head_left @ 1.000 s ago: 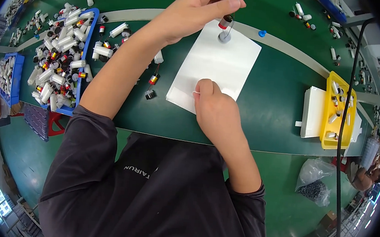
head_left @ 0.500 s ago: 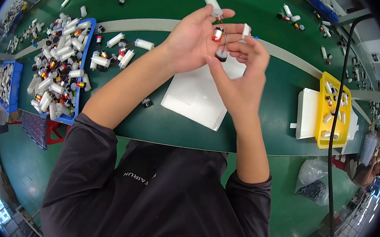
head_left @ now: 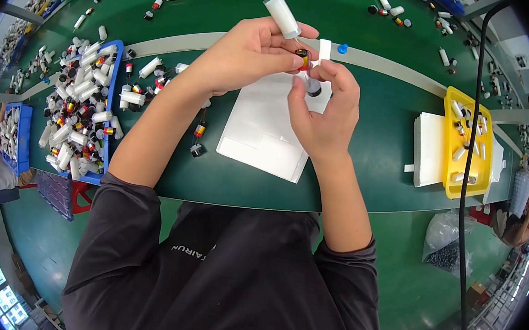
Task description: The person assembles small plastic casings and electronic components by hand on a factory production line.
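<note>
My left hand [head_left: 256, 53] is closed on a small wired assembly beyond the white sheets [head_left: 249, 122]. Its thumb and fingers pinch the red-and-yellow part [head_left: 304, 59]. A translucent white cylinder [head_left: 282, 17] sticks up past the fingers, joined by thin wires. At the lower end hangs a clear round cap with a dark end [head_left: 313, 87], beside my right thumb. My right hand [head_left: 328, 117] is curled around that end, thumb and forefinger apart. A white strip [head_left: 324, 50] rises at its fingertips and seems held there; the grip itself is partly hidden.
A blue tray [head_left: 117, 81] at the left is heaped with similar assemblies; several lie loose beside it. One wired piece [head_left: 200, 130] rests near my left forearm. At the right stand a yellow tray [head_left: 447, 141] and a white stack [head_left: 428, 149]. A black cable [head_left: 465, 184] hangs in front.
My left hand has turned from palm-up to a pinch on the red-and-yellow part. The white cylinder has tilted and shifted left. My right hand has moved slightly left and down with the white strip.
</note>
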`<move>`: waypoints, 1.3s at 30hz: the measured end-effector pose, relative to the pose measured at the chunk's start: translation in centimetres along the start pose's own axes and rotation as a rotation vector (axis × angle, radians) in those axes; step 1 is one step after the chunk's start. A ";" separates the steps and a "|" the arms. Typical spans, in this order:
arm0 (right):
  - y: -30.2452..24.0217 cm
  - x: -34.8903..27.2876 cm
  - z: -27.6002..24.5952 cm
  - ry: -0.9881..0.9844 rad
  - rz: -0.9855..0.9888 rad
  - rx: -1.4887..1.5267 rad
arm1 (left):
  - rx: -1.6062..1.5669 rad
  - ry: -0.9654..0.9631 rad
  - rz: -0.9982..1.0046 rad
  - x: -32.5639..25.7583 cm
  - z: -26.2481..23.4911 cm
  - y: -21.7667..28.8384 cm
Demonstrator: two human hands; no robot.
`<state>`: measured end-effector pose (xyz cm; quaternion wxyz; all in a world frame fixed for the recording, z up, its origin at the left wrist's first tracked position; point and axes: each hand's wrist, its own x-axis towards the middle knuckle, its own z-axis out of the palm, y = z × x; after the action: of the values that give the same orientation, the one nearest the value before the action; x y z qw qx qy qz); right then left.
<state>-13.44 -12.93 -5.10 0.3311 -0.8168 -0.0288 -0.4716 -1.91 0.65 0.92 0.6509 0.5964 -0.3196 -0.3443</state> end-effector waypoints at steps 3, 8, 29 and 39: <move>-0.8 0.5 -0.6 -0.031 0.003 0.109 | -0.001 -0.009 0.036 -0.1 -0.4 -0.1; -0.1 1.6 -1.6 0.012 0.404 0.619 | -0.051 -0.067 0.060 0.0 -1.2 -0.4; 0.9 2.8 -3.1 -0.135 0.915 1.189 | 0.051 -0.044 0.120 0.3 -0.6 -1.0; 0.6 2.7 -3.2 -0.223 0.863 1.113 | 0.099 -0.041 0.054 0.4 -0.7 -1.0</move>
<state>-14.07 -15.95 -2.20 0.8513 -0.5083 0.0271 -0.1274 -1.23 0.64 -0.13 0.6229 0.6118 -0.3657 -0.3224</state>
